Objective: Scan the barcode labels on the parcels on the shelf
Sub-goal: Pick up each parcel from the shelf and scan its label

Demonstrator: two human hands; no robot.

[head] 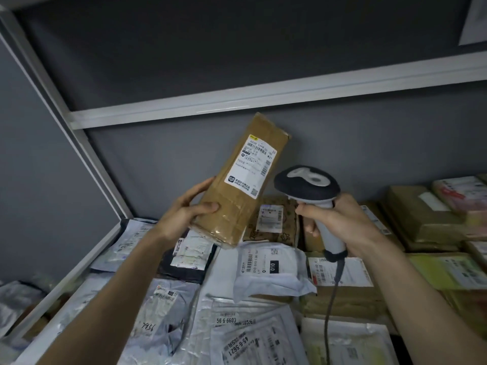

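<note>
My left hand (pixel 184 210) grips the lower end of a long brown cardboard parcel (pixel 232 196), holding it tilted up above the shelf. Its white barcode label (pixel 251 168) faces me. My right hand (pixel 340 222) grips the grey handle of a barcode scanner (pixel 307 184), whose dark head sits just right of the label. The scanner's cable (pixel 332 299) hangs down over the parcels.
The shelf below holds several labelled parcels: white and grey mailer bags (pixel 266 270) at the left and middle, brown boxes (pixel 421 214) at the right. A white shelf post (pixel 66 122) runs along the left. A white shelf rail (pixel 263 98) crosses above.
</note>
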